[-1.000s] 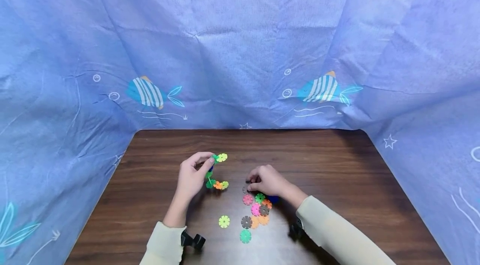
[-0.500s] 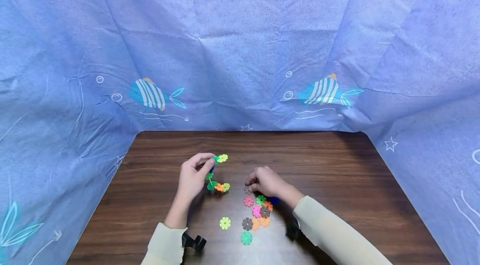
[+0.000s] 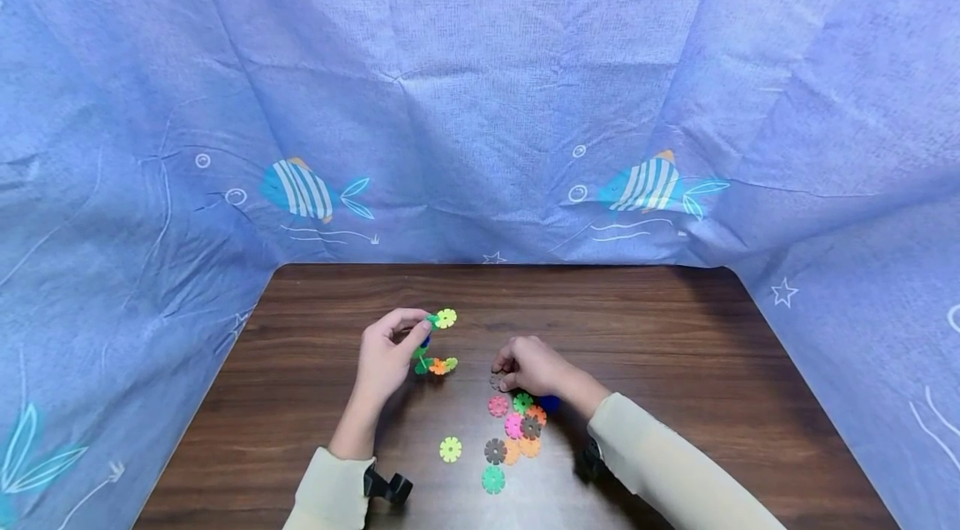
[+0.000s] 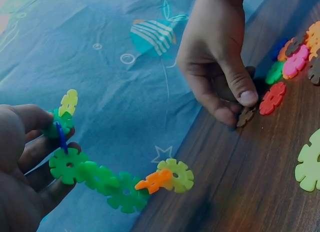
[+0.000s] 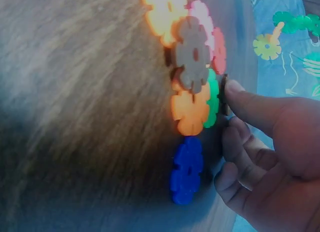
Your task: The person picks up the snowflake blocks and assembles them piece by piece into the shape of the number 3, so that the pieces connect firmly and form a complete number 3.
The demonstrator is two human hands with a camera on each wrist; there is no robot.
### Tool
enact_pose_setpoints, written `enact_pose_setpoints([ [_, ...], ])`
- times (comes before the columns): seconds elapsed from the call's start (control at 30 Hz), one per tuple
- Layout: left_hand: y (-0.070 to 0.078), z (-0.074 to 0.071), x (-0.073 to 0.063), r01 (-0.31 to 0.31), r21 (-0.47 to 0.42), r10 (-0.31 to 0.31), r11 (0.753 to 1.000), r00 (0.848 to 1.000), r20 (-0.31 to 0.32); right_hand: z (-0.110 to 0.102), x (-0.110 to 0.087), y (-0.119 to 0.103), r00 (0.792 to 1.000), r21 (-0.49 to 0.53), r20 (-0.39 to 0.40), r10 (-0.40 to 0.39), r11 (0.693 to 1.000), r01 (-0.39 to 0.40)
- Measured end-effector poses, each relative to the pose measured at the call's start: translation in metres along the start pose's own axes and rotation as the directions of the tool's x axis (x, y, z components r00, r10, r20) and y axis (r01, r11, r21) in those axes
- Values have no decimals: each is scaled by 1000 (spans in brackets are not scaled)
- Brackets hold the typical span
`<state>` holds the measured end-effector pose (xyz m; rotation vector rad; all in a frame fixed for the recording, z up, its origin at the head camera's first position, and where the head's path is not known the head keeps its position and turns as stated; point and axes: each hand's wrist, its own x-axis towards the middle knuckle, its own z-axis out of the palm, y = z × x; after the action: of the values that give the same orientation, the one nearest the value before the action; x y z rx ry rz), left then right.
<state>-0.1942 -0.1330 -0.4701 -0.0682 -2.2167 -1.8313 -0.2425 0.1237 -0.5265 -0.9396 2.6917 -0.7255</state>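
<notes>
My left hand (image 3: 384, 357) holds a chain of interlocking flower-shaped plastic discs (image 4: 101, 179) above the table, pinching it near a green disc. The chain has yellow, green, blue and orange pieces and hangs in a curve, with a yellow-green disc (image 4: 175, 175) at its lower end. Over the table to the right, my right hand (image 3: 534, 365) pinches a dark brown disc (image 4: 245, 117) between thumb and fingers at the tabletop. Part of that disc is hidden by the fingers. Close beside it lies a red-pink disc (image 3: 498, 406).
Loose discs lie near my right hand: green (image 3: 522, 403), blue (image 5: 187, 171), magenta (image 3: 513, 426) and several brown and orange ones. Closer to me are a mint-green disc (image 3: 492, 480) and a yellow-green disc (image 3: 450, 449). A blue cloth (image 3: 480, 97) hangs behind the wooden table (image 3: 300, 397).
The lower end of the chain has tilted slightly upward in my left hand. My right hand stays at the brown disc with hardly any movement. The view has shifted a little.
</notes>
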Motion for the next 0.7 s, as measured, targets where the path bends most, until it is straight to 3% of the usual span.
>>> enact_pose_setpoints([
  [0.2, -12, -1, 2, -44, -63, 46, 997, 999, 21, 0, 1, -1, 999, 38, 12, 34, 999, -34],
  [0.33, -13, 0, 2, -53, -17, 54, 998, 998, 13, -2, 2, 1, 999, 120, 1, 45, 992, -45],
  [0.43, -11, 3, 2, -26, -4, 26, 1000, 1000, 0, -10, 5, 1, 998, 218, -28, 48, 975, -41],
  [0.57, -6, 7, 0, -4, -27, 3, 1000, 1000, -10, -29, 11, -4, 986, 349, -153, 65, 937, -7],
  [0.7, 8, 9, -3, -8, -30, 8, 1000, 1000, -1, -44, 12, -18, 945, 499, -314, 94, 863, 80],
])
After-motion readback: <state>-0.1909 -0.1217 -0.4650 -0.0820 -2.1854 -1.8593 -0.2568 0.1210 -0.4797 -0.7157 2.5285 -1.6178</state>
